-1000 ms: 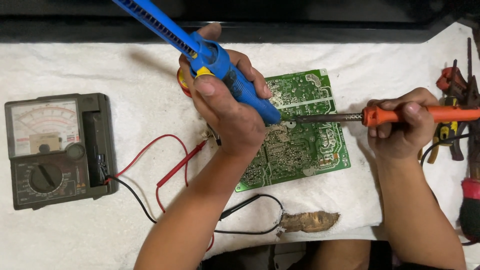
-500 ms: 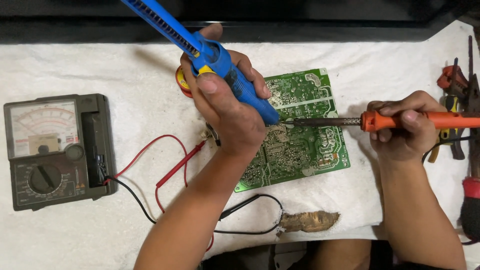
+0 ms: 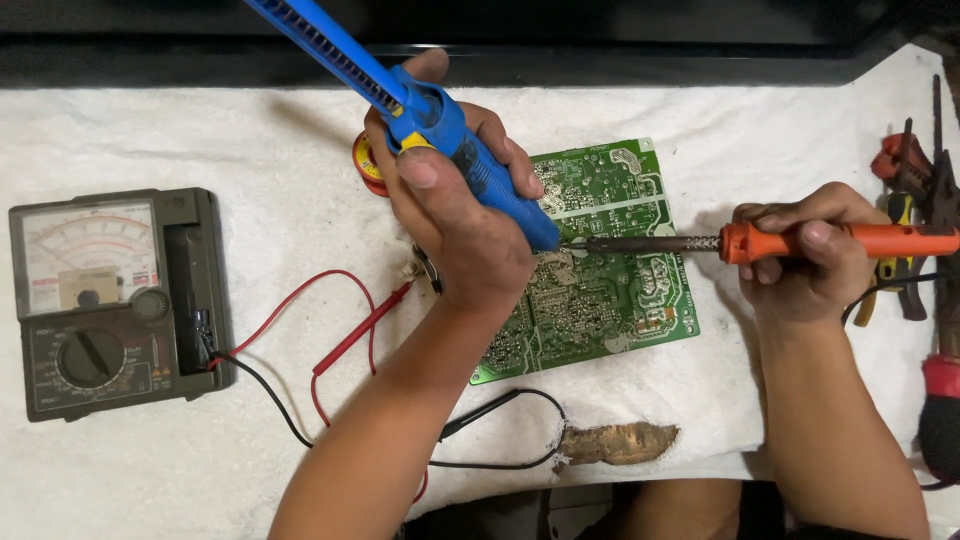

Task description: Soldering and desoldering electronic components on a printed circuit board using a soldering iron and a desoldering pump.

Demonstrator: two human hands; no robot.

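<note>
1. The green circuit board point(image 3: 600, 290) lies flat, solder side up, in the middle of the tabletop point(image 3: 250, 140), which is covered by a white cloth. Its near-left corner is hidden under the left forearm.
2. The left hand point(image 3: 455, 215) has its fingers wrapped around a blue desoldering pump point(image 3: 440, 120). The thumb sits on the yellow button, and the nozzle points down at a joint near the middle of the board.
3. The right hand point(image 3: 805, 260) has its fingers closed around the orange handle of a soldering iron point(image 3: 760, 242). The dark shaft lies nearly level, and its tip meets the board right beside the pump nozzle.
4. To do this step well, I judge that the iron tip should rest firmly on the joint while the nozzle stays close and steep over it. The thumb should be ready, and neither tool should scrape the nearby tracks.
5. Bracing both wrists on the cloth would likely steady the tools.
6. An orange solder reel point(image 3: 366, 165) peeks out behind the left hand.
7. An analog multimeter point(image 3: 110, 300) sits at far left. Its red and black leads point(image 3: 330, 350) trail toward the board.
8. A brown scorched patch point(image 3: 615, 443) marks the cloth near the front edge, and hand tools point(image 3: 915, 200) lie at far right.
</note>
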